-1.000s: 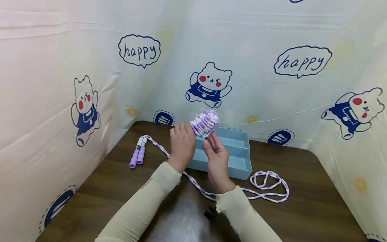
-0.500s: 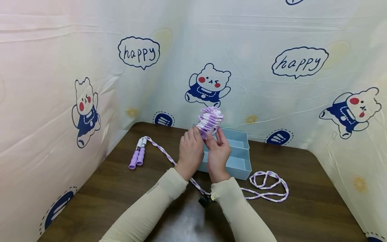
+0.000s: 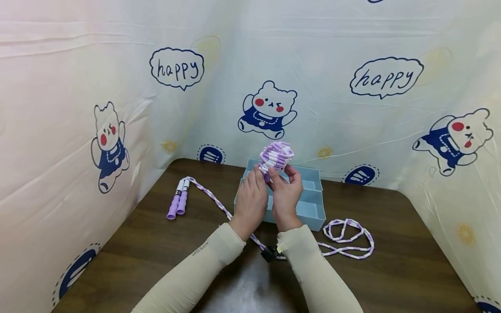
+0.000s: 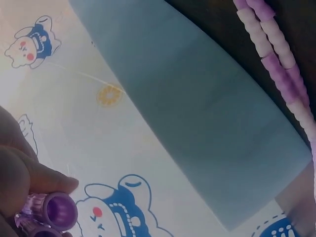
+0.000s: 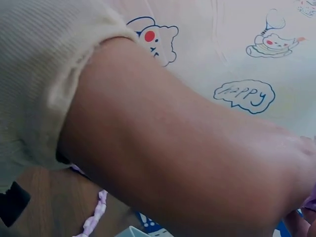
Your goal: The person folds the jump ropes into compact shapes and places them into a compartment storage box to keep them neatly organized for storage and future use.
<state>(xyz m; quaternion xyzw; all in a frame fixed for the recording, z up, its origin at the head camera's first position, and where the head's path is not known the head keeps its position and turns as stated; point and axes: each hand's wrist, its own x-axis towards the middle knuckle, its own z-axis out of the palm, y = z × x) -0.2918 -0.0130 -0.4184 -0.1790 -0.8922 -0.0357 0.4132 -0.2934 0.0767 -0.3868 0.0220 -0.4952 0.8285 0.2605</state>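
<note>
A bundled beaded jump rope (image 3: 276, 155), purple and white, is held up in both hands over the blue box. My left hand (image 3: 252, 201) grips its lower left end. In the left wrist view the thumb lies along two hollow purple handle ends (image 4: 61, 211). Close beside it, my right hand (image 3: 288, 198) pinches the base of the bundle between thumb and fingers. The right wrist view shows mostly forearm, with the fingers cut off at the right edge. A second beaded jump rope (image 3: 348, 256) lies on the table, partly hidden behind the arms.
The pale blue box (image 3: 313, 222) has two compartments and stands behind the hands. Purple handles (image 3: 177, 202) of the second rope lie at the left of the brown table (image 3: 395, 221). A small black block (image 3: 268, 254) is at the right cuff. Printed cloth surrounds the table.
The bundled rope has moved to the right. My left hand has shifted right, close to my right hand, which has also moved slightly right. The second rope lies as before.
</note>
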